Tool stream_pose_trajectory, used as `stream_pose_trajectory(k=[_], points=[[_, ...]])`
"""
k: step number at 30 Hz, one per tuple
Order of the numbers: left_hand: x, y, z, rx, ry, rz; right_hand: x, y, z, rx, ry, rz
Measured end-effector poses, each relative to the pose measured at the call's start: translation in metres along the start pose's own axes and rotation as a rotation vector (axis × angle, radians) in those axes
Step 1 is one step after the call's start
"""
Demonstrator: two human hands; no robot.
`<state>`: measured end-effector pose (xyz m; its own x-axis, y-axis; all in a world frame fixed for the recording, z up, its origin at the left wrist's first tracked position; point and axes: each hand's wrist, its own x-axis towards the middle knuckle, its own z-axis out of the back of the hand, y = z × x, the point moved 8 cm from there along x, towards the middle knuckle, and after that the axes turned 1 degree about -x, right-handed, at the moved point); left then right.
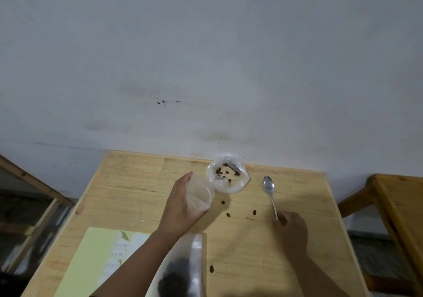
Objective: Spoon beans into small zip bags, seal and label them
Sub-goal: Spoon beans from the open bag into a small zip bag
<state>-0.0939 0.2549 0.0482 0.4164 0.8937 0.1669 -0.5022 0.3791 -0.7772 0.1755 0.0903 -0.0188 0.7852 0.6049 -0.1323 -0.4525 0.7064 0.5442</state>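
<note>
My left hand (180,207) grips an empty clear zip bag (199,193), holding it up just left of an open plastic bag of dark beans (227,174) at the table's far edge. With my right hand (294,228) I pinch the handle end of a metal spoon (270,191) that lies flat on the wood, its bowl empty and pointing away from me. A filled zip bag of beans (183,271) lies near the front edge, partly under my left forearm. Several loose beans (228,214) are scattered on the table.
The wooden table (137,182) stands against a pale wall. A yellow-green sheet with white labels (91,260) lies at the front left. Another wooden piece of furniture (398,205) stands to the right, and a wooden frame (29,182) to the left.
</note>
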Motion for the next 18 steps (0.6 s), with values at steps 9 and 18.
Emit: stream_pose_trajectory(k=[9, 18], points=[[-0.005, 0.006, 0.013, -0.014, -0.08, 0.055, 0.0, -0.015, -0.019, 0.123, -0.007, -0.26], [-0.004, 0.026, 0.022, -0.112, -0.088, 0.103, -0.038, 0.024, 0.007, 0.414, -0.186, -0.245]])
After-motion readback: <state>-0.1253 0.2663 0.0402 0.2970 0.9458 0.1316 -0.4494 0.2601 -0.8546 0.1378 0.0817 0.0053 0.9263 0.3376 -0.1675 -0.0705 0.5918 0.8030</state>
